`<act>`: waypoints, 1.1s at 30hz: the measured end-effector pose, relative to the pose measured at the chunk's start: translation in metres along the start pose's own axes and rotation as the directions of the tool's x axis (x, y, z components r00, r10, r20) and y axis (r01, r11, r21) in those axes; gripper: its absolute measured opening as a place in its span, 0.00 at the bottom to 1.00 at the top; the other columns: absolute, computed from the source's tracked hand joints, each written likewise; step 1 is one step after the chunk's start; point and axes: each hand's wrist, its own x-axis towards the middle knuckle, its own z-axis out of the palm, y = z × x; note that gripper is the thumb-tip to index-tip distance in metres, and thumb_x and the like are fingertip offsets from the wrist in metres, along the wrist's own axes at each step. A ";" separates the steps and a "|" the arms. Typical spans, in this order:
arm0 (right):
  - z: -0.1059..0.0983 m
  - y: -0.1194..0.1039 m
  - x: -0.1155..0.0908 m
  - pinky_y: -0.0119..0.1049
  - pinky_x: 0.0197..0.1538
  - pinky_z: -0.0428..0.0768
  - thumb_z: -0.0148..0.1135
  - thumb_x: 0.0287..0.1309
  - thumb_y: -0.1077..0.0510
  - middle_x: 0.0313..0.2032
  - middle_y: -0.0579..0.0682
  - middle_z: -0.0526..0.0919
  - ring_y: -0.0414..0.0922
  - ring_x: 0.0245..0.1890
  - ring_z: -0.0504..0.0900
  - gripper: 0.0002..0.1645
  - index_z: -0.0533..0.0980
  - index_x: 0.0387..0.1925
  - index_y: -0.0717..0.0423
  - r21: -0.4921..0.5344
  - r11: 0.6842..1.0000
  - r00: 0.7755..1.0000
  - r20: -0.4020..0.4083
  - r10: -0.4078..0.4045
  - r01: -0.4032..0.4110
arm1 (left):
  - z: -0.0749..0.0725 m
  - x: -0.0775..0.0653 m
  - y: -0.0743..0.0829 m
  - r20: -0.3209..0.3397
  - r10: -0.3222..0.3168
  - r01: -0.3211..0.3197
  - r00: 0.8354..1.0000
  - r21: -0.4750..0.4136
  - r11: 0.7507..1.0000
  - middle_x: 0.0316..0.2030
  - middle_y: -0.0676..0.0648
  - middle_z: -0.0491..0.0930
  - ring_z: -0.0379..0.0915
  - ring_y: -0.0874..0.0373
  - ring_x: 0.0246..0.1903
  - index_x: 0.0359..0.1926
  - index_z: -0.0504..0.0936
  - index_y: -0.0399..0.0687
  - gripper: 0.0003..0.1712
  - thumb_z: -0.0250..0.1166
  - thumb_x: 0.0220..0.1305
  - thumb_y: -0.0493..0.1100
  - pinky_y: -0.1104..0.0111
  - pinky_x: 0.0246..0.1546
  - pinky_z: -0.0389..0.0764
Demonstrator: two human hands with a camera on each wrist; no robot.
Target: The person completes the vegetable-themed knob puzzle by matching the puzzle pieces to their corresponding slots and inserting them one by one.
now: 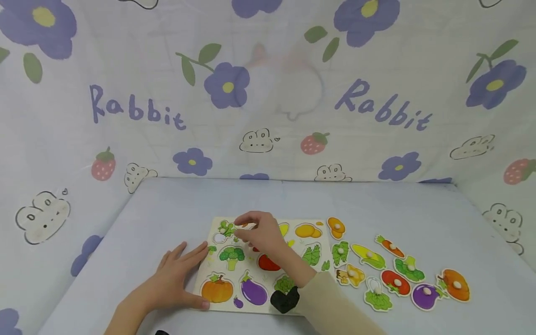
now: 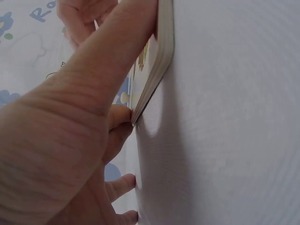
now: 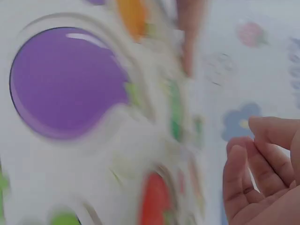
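A pale wooden puzzle board [image 1: 206,269] with vegetable pictures lies flat on the table. My left hand [image 1: 176,279] spreads its fingers beside the board's left edge, index fingertip and thumb touching the edge near the lower left corner. The left wrist view shows the thumb along the board's thick side [image 2: 157,70]. My right hand [image 1: 264,236] hovers over the board's upper left, next to a white radish picture [image 1: 219,238] with green leaves. In the right wrist view its fingers [image 3: 234,173] are loosely bent, with a gap to the thumb and nothing between.
Several knobbed vegetable pieces lie right of the board, among them a corn [image 1: 368,256], a carrot [image 1: 390,246], a tomato [image 1: 395,283], an eggplant [image 1: 424,298] and a pumpkin [image 1: 455,284]. A black heart-shaped object [image 1: 284,300] sits by the right sleeve. A printed cloth [image 1: 284,158] hangs behind.
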 end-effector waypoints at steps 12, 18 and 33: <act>-0.068 -0.008 -0.027 0.47 0.41 0.84 0.70 0.59 0.58 0.38 0.48 0.87 0.55 0.38 0.82 0.08 0.85 0.41 0.52 0.106 0.994 0.989 -0.140 0.049 -0.034 | -0.003 -0.002 -0.001 -0.003 -0.007 0.007 1.000 0.011 1.000 0.74 0.49 0.56 0.37 0.29 0.71 0.74 0.63 0.50 0.70 0.73 0.30 0.78 0.29 0.62 0.36; -0.091 0.005 -0.045 0.44 0.41 0.83 0.70 0.59 0.58 0.39 0.49 0.87 0.58 0.41 0.81 0.08 0.85 0.40 0.54 0.113 0.990 0.976 -0.191 0.105 -0.085 | -0.002 -0.003 -0.002 -0.001 -0.017 0.017 1.000 0.006 1.000 0.74 0.49 0.56 0.37 0.29 0.71 0.74 0.63 0.51 0.71 0.73 0.30 0.78 0.29 0.62 0.36; -0.254 0.054 -0.089 0.41 0.43 0.82 0.71 0.58 0.48 0.47 0.58 0.85 0.55 0.43 0.81 0.21 0.82 0.47 0.59 -0.207 0.972 0.992 -0.086 0.091 -0.108 | 0.000 0.001 0.003 0.006 -0.016 0.017 1.000 -0.021 1.000 0.74 0.50 0.54 0.35 0.29 0.71 0.74 0.62 0.51 0.70 0.74 0.30 0.77 0.30 0.62 0.34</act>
